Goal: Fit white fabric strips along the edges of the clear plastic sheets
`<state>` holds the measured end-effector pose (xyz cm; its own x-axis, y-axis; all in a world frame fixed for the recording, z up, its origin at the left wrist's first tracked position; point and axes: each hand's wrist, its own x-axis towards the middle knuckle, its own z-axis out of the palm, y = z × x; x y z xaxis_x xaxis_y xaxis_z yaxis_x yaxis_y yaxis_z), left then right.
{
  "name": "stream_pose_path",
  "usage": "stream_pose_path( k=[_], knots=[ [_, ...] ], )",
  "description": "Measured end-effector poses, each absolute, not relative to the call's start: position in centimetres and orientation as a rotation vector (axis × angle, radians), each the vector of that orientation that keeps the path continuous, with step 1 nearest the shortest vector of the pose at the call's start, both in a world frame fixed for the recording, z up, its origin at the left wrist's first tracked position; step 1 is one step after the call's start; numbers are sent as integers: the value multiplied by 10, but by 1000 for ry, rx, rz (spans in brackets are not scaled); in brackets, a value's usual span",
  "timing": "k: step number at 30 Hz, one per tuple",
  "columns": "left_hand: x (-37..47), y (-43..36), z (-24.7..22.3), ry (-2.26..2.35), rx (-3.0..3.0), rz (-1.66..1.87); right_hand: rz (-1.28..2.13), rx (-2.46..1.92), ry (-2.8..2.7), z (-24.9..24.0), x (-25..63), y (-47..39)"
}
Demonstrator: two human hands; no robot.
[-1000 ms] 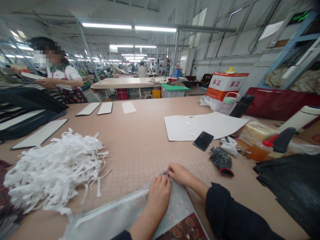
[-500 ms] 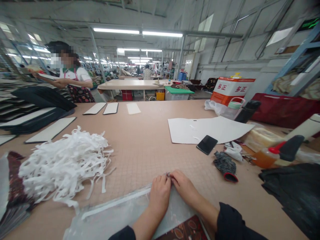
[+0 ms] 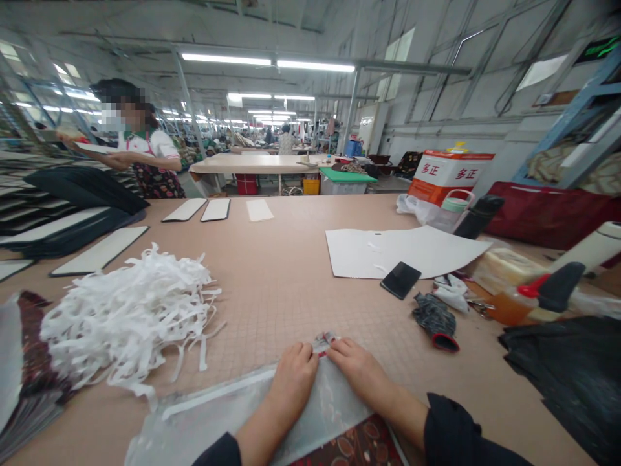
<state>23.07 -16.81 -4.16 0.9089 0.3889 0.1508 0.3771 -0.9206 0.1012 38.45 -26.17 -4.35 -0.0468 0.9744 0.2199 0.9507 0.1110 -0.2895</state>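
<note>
A sheet of grey-backed fabric [image 3: 194, 433] lies at the front of the table, with a white strip [image 3: 223, 393] along its far edge. Near the bottom, a red-brown patterned face [image 3: 356, 443] shows. My left hand [image 3: 294, 375] is closed on the sheet's far edge. Close beside it, my right hand [image 3: 359, 369] has its fingers pressed onto the same edge, at the right corner. Between and beyond the fingertips, the fabric is bunched up, and a bit of red shows there. The fingers hide exactly how it is folded.
Left of the sheet is a heap of white strips [image 3: 130, 317]. Patterned fabric [image 3: 36, 356] is stacked at far left. To the right lie a white board [image 3: 363, 252], a phone [image 3: 400, 280], a dark sleeve-like cloth [image 3: 433, 317] and black material [image 3: 563, 369]. A co-worker [image 3: 145, 152] stands back left.
My hands have moved slightly apart, the left one shifting left and toward me. More of the bunched fabric, with a bit of red, now shows between them.
</note>
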Motion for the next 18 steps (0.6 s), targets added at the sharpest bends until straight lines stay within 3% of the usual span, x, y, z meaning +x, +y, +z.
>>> stream_pose_path(
  k=[8,18],
  knots=[
    [185,-153,-30,628,2976,85,-80,-1919,-2206,-45,378,-263],
    [132,-133,-27,833,2738,115,-28,-2018,-2240,-30,343,-238]
  ],
)
